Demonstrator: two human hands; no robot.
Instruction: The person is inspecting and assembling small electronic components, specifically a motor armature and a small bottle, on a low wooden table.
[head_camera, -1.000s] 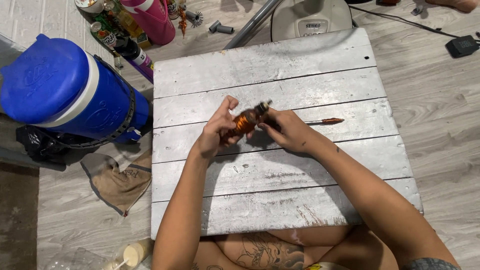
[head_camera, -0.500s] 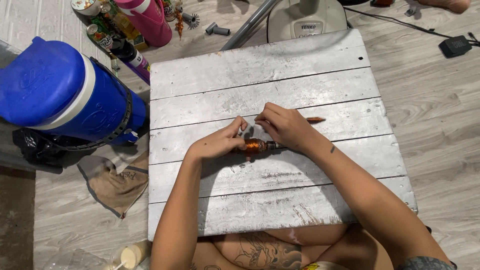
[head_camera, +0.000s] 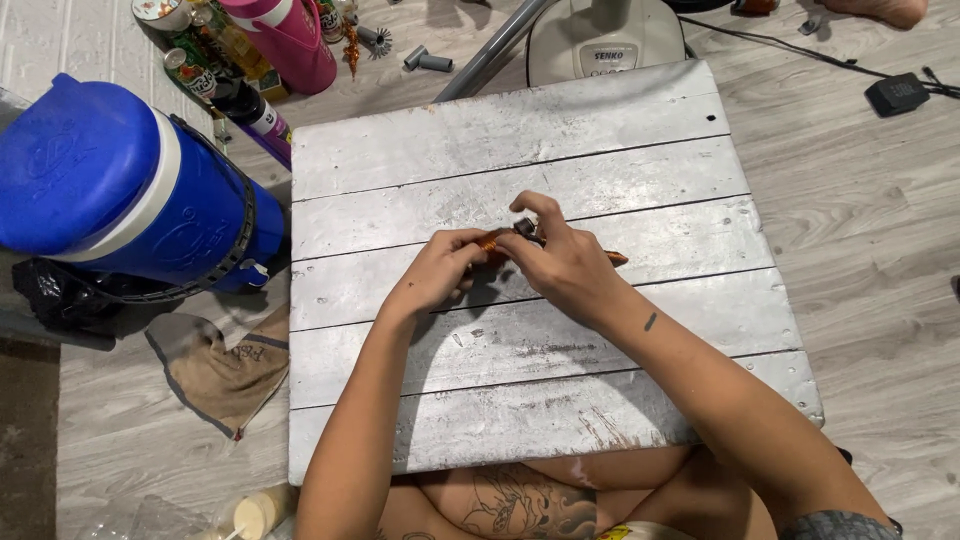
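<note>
Over the middle of the whitewashed plank counter (head_camera: 620, 130), we're pinching a small amber bottle (head_camera: 492, 243) with left hand (head_camera: 440, 272) while right hand (head_camera: 565, 265) is gripping its dark cap (head_camera: 525, 228), steadying it for twisting, probably.

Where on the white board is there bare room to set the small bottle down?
The white board is bare along its far planks, towards the fan base, and along its near planks by the knees. Its middle is taken by the left hand and right hand around the small bottle. The floor left, by the blue cooler, is crowded.
</note>
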